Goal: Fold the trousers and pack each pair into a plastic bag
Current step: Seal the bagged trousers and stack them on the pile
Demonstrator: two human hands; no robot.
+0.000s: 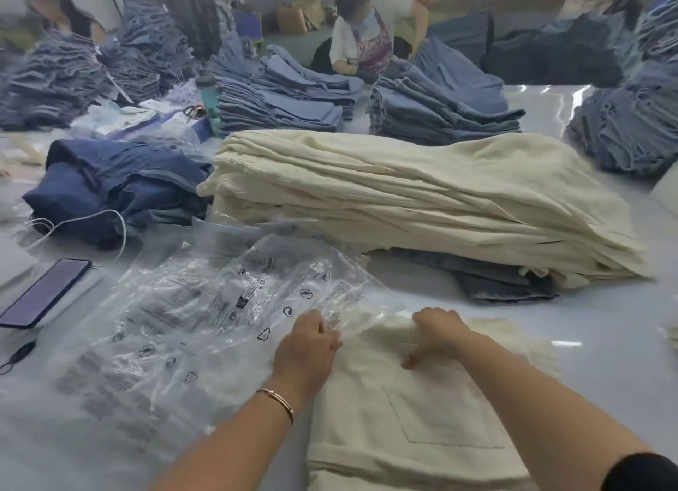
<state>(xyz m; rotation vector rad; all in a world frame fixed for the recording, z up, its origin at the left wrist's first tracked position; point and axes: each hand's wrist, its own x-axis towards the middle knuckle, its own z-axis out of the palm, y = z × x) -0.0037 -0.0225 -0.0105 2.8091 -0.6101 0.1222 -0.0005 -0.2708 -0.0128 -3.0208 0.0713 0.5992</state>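
Gripping the mouth of a clear plastic bag [257, 300] with both hands, I had the folded cream trousers [422, 417] lying flat on the white table [605, 344] at six o'clock, right under my forearms. My left hand [306, 347] had its fingers curled over the bag's edge where it met the far end of the trousers, pinching the film; a thin bracelet [279, 402] sat on that wrist. My right hand [436, 334] was bunched in a loose fist at the trousers' far edge, thumb pointing down onto the cloth, and it seemed to have hold of the bag's rim there too, though the clear film made that hard to tell for certain. The bag spread away from my hands towards ten o'clock, crumpled, its black printed warnings showing, on top of more bags of the same kind.

At twelve o'clock, beyond my hands, stood a tall stack of cream trousers [422, 197], resting on a few pairs of grey-blue jeans [502, 281]. At ten o'clock lay a heap of dark blue jeans [110, 186], and nearer, at nine o'clock, a phone [44, 292] lay face up on the table with a white cable [91, 219] looping near it. Farther off, many stacks of denim [440, 112] covered the table, a teal bottle [209, 98] stood among them, and a person [370, 32] bent over the far piles.
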